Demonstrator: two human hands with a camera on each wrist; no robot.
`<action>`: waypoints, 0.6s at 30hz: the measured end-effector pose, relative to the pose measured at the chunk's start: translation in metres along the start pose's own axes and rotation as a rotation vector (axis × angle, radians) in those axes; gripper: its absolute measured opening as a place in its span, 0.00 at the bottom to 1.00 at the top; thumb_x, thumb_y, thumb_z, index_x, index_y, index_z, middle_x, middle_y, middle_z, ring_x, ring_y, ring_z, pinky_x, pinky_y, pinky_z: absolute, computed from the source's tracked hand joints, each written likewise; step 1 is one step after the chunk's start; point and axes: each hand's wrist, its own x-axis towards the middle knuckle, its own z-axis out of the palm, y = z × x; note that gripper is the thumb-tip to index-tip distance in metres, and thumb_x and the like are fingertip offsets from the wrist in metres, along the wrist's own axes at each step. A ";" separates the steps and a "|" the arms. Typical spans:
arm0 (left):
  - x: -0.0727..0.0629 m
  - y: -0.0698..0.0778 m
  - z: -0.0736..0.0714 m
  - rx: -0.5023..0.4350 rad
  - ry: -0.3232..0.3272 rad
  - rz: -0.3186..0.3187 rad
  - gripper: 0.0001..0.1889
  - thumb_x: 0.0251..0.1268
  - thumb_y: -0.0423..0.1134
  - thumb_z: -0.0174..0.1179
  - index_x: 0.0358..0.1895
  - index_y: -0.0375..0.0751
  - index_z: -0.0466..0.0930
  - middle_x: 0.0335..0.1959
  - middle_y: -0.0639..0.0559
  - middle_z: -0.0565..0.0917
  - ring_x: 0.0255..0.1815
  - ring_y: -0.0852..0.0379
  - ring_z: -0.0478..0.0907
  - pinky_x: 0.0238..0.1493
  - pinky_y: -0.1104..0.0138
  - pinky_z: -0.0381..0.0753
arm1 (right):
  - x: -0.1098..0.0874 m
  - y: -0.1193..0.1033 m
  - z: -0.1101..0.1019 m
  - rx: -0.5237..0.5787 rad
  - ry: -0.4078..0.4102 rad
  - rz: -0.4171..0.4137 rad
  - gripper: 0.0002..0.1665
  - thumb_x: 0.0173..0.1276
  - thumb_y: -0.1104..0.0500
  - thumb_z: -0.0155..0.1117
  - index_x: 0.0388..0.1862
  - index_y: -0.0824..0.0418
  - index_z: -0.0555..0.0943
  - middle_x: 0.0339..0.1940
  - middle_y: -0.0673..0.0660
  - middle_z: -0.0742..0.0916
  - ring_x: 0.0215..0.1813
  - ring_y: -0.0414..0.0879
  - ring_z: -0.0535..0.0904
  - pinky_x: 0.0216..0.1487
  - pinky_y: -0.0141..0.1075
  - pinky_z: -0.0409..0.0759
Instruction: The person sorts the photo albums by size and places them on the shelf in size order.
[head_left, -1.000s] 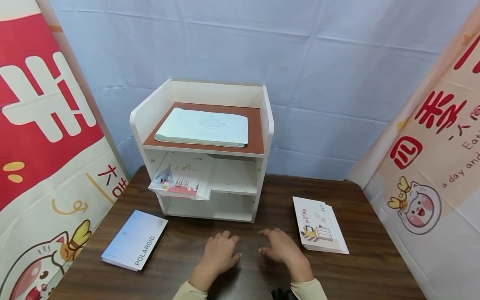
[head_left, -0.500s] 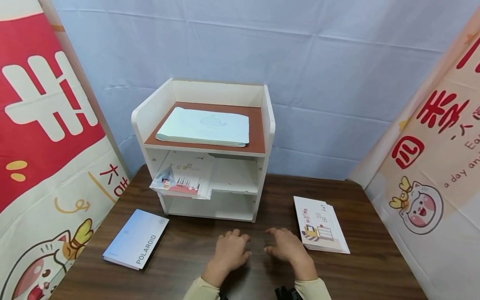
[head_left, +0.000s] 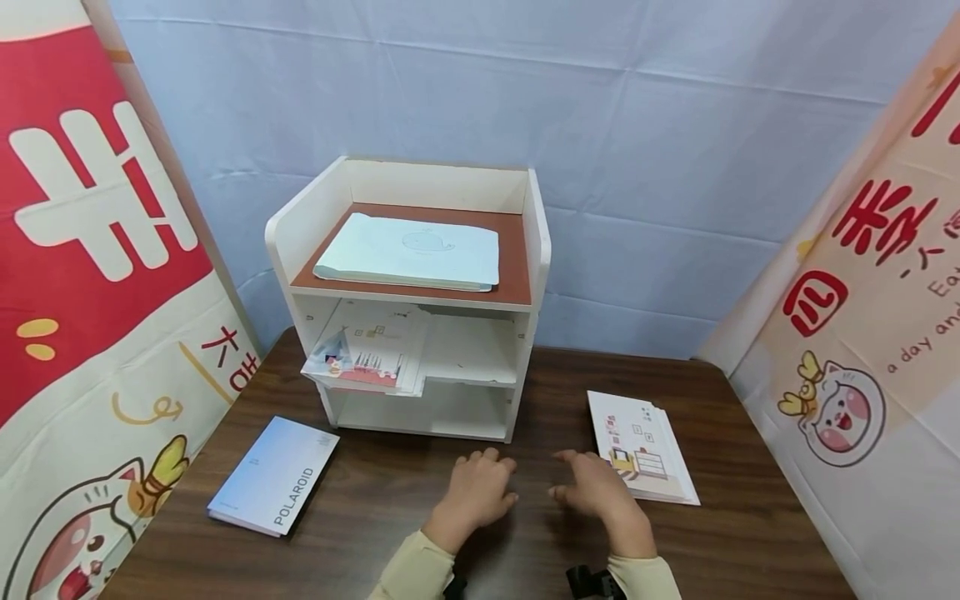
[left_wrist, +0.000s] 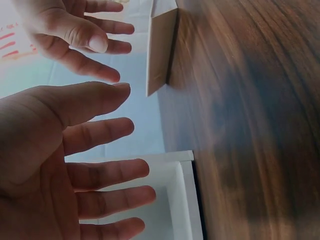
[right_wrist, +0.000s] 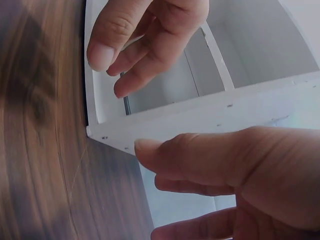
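Observation:
My left hand (head_left: 480, 492) hovers over the table in front of the white shelf unit (head_left: 538, 250), its fingers loosely extended and holding nothing. To its right, my right hand (head_left: 600, 492) is also empty, nearest to a stack of printed papers (head_left: 645, 446), and covers a little of that stack's left edge in the head view. In the left wrist view the fingers (left_wrist: 110, 170) are spread apart. A blue-white POLAROID booklet (head_left: 273, 475) lies on the table at the left. Loose printed sheets (head_left: 375, 350) stick out, askew, from the shelf's middle level.
On the shelf's brown top lies a pale blue paper stack (head_left: 412, 250) with a whale drawing. The dark wooden table (head_left: 375, 508) bears everything. Behind hangs a light blue cloth (head_left: 660, 167), with printed banners (head_left: 840, 317) at both sides.
Both hands have drifted to the right over the table, the right one closer to the paper stack. The shelf, booklet and papers have stayed in place.

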 end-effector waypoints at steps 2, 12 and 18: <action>0.003 0.003 0.000 0.017 -0.022 0.011 0.18 0.50 0.53 0.66 0.44 0.52 0.81 0.37 0.52 0.77 0.34 0.52 0.74 0.32 0.57 0.72 | -0.001 0.003 -0.001 0.004 -0.005 0.011 0.29 0.53 0.56 0.70 0.54 0.64 0.76 0.45 0.65 0.80 0.48 0.61 0.75 0.44 0.53 0.72; 0.013 0.019 -0.001 0.053 -0.091 0.073 0.20 0.51 0.55 0.65 0.46 0.52 0.80 0.39 0.52 0.78 0.35 0.53 0.74 0.32 0.60 0.72 | -0.004 0.023 -0.003 0.003 0.023 0.019 0.31 0.53 0.57 0.71 0.54 0.68 0.75 0.44 0.66 0.81 0.47 0.62 0.76 0.43 0.53 0.73; 0.016 0.028 0.003 0.055 -0.134 0.076 0.20 0.51 0.55 0.64 0.48 0.54 0.80 0.39 0.54 0.77 0.35 0.54 0.74 0.32 0.61 0.70 | -0.007 0.031 -0.006 -0.015 0.036 0.015 0.30 0.52 0.57 0.71 0.52 0.69 0.76 0.44 0.67 0.81 0.48 0.63 0.75 0.45 0.53 0.72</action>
